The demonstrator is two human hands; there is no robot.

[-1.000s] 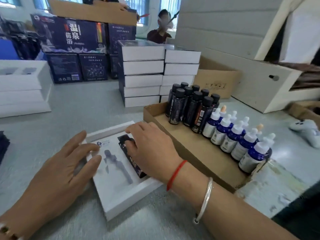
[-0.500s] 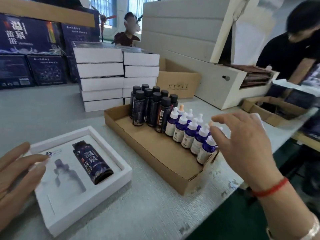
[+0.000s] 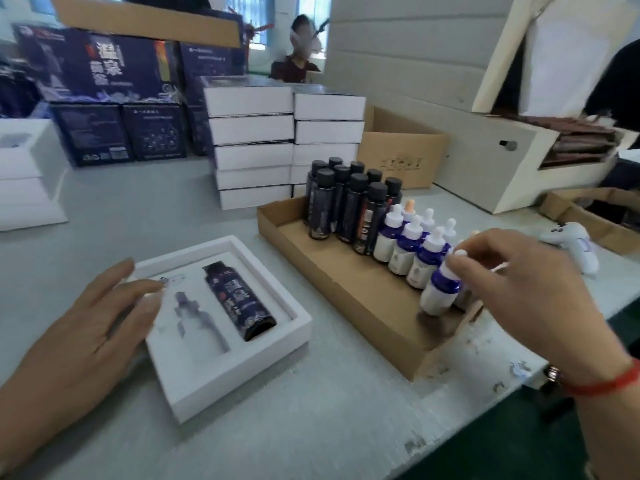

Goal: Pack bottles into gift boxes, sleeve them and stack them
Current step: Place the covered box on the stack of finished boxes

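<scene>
grey table [image 3: 194, 216] | gift box [image 3: 242, 372] | cardboard tray [image 3: 346, 292] | stacked boxes [image 3: 252, 157] | possibly toy [image 3: 571, 242]

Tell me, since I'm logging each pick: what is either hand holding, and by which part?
The right hand pinches a dropper bottle by its white cap. The left hand holds nothing, resting flat on the gift box.

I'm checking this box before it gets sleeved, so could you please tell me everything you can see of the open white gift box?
The white gift box is a shallow square tray with thick foam-like walls, lying flat and lidless on the grey table. Its insert has two cut-outs: the right holds a dark bottle lying down, the left, dropper-shaped, is empty. The left hand rests flat on its left edge.
</scene>
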